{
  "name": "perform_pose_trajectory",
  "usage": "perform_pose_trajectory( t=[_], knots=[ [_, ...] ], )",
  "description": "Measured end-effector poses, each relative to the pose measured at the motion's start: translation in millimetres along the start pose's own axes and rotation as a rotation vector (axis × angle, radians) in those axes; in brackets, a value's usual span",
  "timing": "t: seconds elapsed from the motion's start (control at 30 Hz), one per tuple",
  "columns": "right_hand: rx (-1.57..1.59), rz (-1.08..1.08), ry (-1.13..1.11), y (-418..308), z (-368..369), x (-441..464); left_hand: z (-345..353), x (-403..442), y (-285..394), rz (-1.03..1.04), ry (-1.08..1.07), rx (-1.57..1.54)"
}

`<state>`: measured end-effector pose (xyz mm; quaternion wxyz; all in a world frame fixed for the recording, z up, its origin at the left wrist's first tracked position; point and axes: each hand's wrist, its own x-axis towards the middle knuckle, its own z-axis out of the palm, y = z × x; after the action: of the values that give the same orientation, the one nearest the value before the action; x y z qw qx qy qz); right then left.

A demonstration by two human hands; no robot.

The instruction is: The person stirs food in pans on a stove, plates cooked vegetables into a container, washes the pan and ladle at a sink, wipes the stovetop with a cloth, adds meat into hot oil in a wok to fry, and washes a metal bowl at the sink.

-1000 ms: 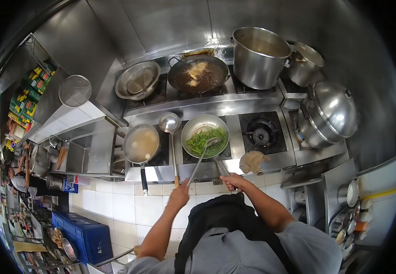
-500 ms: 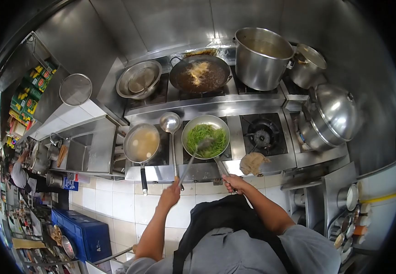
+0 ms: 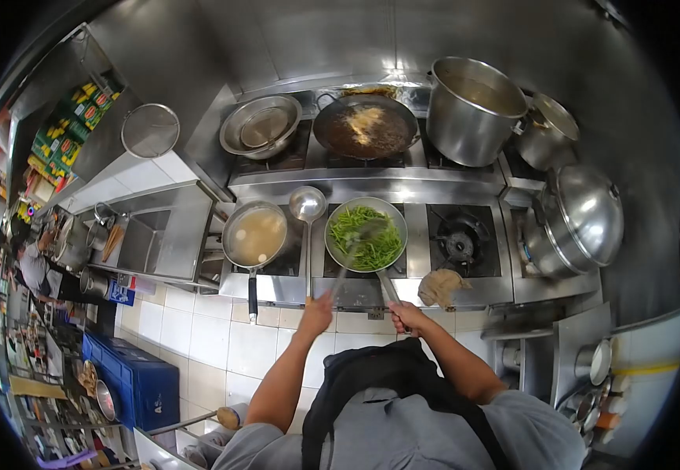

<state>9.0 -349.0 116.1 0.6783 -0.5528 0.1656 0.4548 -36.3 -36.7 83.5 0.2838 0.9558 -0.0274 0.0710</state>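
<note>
My left hand [image 3: 316, 315] is closed around the handle of a long metal ladle [image 3: 347, 265], whose head is blurred among cut green vegetables [image 3: 366, 239]. They lie in a round frying pan [image 3: 330, 251] on the front burner. My right hand [image 3: 409, 317] grips the end of the pan's handle [image 3: 391, 290]. Left of the pan lies a second, larger ladle [image 3: 308, 204], its handle running down close to my left hand. Beside it is a pan of cloudy broth [image 3: 254, 236]. A crumpled tan cloth [image 3: 443, 289] rests on the stove edge right of my right hand.
A wok of dark oil [image 3: 366, 125] with yellow food frying stands behind, beside a tall stockpot [image 3: 473, 117] and metal bowls [image 3: 261, 128]. An unused burner [image 3: 460, 244] lies right, then a domed steamer [image 3: 583, 215]. A sink [image 3: 144, 243] and another person [image 3: 34, 266] are left.
My left hand has moved right and slightly up, shifting the ladle through the vegetables. My right hand stays on the pan handle. The whole view has shifted a little.
</note>
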Motion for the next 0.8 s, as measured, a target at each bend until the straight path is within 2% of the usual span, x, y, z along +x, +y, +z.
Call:
perform_pose_trajectory(
  t=[0.03,0.1,0.13,0.23,0.3,0.37,0.5,0.57,0.63,0.67,0.73,0.77,0.8],
  knots=[
    [-0.016,0.0,-0.006,-2,1,-1,-8,-3,18,-0.009,0.014,-0.001],
    [0.009,-0.004,-0.021,0,-2,-1,-62,-15,85,-0.176,-0.234,-0.021],
    [0.007,-0.002,-0.022,-1,-5,2,-80,-26,98,-0.232,-0.331,0.029],
    [0.006,-0.017,-0.013,7,-8,5,-91,-41,66,-0.324,-0.38,0.075],
    [0.004,-0.013,-0.015,9,-7,7,-80,-23,39,-0.253,-0.198,-0.086],
    [0.0,-0.016,-0.012,6,-8,9,-70,2,41,-0.192,-0.002,-0.192],
    [-0.008,-0.013,-0.006,4,-6,2,-13,9,27,-0.066,0.091,-0.027],
    [-0.009,0.0,0.019,4,-6,6,-22,-7,42,-0.148,-0.246,0.049],
    [-0.001,-0.025,-0.026,3,-7,2,-38,-39,61,-0.101,-0.174,-0.037],
    [-0.034,-0.07,-0.035,10,-15,12,-59,-45,76,-0.299,-0.302,-0.024],
    [-0.004,-0.107,-0.125,23,-30,33,-85,-46,67,-0.351,-0.363,-0.008],
    [0.033,-0.022,-0.029,22,-26,33,-70,-47,42,-0.21,-0.085,-0.156],
    [0.012,-0.056,-0.027,27,-30,41,-26,-37,4,-0.133,0.087,-0.209]
  ],
)
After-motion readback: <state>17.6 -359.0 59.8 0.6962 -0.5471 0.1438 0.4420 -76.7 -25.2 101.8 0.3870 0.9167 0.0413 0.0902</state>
